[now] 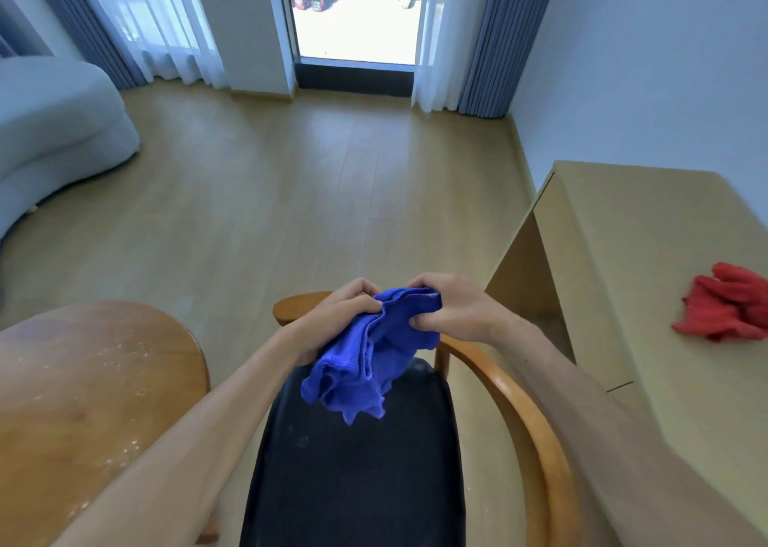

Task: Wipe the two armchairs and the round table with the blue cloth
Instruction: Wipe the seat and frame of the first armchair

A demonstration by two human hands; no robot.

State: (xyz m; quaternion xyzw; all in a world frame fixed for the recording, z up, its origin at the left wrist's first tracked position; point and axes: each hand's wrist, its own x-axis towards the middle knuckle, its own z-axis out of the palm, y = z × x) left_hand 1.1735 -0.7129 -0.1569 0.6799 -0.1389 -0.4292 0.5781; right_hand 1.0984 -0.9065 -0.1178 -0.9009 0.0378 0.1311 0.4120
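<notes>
A crumpled blue cloth [365, 359] hangs in the air above the dark seat of a wooden armchair [536, 430]. My left hand [338, 309] grips its upper left edge. Its upper right corner is pinched by my right hand [451, 307]. The armchair has a curved wooden armrest and a black cushion directly below me. To its left stands the round wooden table [83, 380], whose top shows pale specks and smears. Only one armchair is in view.
A light wooden desk [648, 255] stands at the right with a red cloth [727, 309] on it. A pale sofa [54, 130] sits at the far left. Wooden floor stretches ahead to a glass door with white and grey curtains.
</notes>
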